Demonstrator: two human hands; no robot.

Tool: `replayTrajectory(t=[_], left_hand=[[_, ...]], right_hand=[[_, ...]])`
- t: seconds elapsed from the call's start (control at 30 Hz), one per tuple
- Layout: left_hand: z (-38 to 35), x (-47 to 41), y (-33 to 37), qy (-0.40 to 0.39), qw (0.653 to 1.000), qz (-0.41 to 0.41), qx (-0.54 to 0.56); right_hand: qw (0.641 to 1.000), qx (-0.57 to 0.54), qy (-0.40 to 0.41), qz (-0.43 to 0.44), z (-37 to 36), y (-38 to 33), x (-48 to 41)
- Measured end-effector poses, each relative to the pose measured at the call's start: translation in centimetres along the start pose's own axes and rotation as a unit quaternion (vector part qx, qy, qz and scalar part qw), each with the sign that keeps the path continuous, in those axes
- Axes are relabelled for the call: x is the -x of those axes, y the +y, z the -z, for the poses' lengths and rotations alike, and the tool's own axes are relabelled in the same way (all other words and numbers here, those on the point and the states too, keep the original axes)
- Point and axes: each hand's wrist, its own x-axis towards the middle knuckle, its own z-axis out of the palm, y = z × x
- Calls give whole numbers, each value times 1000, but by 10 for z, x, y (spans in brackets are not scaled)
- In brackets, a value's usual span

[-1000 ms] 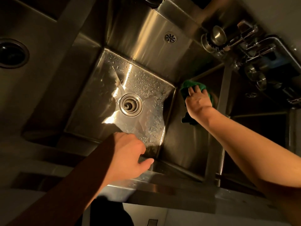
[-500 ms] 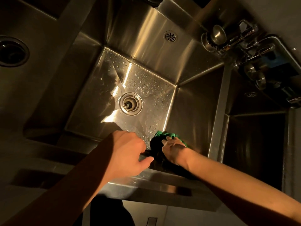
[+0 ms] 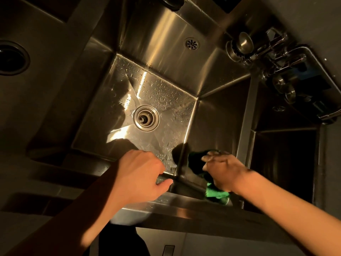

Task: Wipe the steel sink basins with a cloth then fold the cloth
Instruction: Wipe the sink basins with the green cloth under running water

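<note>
A deep steel sink basin (image 3: 166,58) fills the middle of the view, its floor wet with droplets around a round drain (image 3: 146,118). My right hand (image 3: 224,171) presses a green cloth (image 3: 215,193) against the basin's right wall near the front corner; part of the cloth is hidden under my palm. My left hand (image 3: 141,173) grips the front rim of the sink (image 3: 184,209), fingers curled over its edge and thumb pointing right.
A second, darker basin (image 3: 284,163) lies to the right behind a steel divider (image 3: 246,126). Faucet hardware with round knobs (image 3: 243,45) sits at the back right. An overflow grille (image 3: 191,43) is on the back wall. A round opening (image 3: 11,60) lies far left.
My right hand dragged the cloth from the back right corner down the right wall to the front corner, then a little further right along it. My left hand stayed on the rim.
</note>
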Motion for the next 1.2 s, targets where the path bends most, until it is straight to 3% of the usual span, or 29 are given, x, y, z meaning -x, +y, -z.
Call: replayTrajectory(t=[0.17, 0.2, 0.27, 0.33, 0.4, 0.47, 0.63, 0.83, 0.97, 1.07, 1.17, 1.2], left_hand=[[-2, -4, 1, 7, 1000, -15, 25], [1, -6, 2, 35, 995, -8, 97], [11, -1, -3, 73, 956, 88, 269], [18, 11, -24, 58, 964, 85, 244], [22, 28, -46, 7, 994, -6, 105], [27, 40, -62, -21, 998, 8, 63], [37, 60, -79, 53, 995, 72, 49], [38, 80, -101, 81, 992, 90, 35], [38, 73, -104, 106, 989, 94, 43], [37, 73, -107, 165, 982, 79, 56], [39, 70, -102, 225, 969, 93, 39], [39, 69, -101, 248, 963, 106, 17]], right_hand=[[993, -9, 87, -83, 29, 31, -15], [989, -16, 108, -96, 34, 34, -21], [982, -42, 150, -104, 38, 40, -30], [974, -103, 185, -83, 39, 33, -38], [958, -187, 216, -40, 38, 18, -42], [924, -300, 237, 8, 39, -6, -45], [797, -550, 204, 145, 49, -60, -45], [664, -677, 159, 273, 71, -105, -37], [661, -691, 108, 273, 79, -115, -39], [693, -667, 87, 259, 78, -118, -48], [761, -586, 84, 265, 86, -123, -46], [753, -586, 107, 279, 83, -125, -46]])
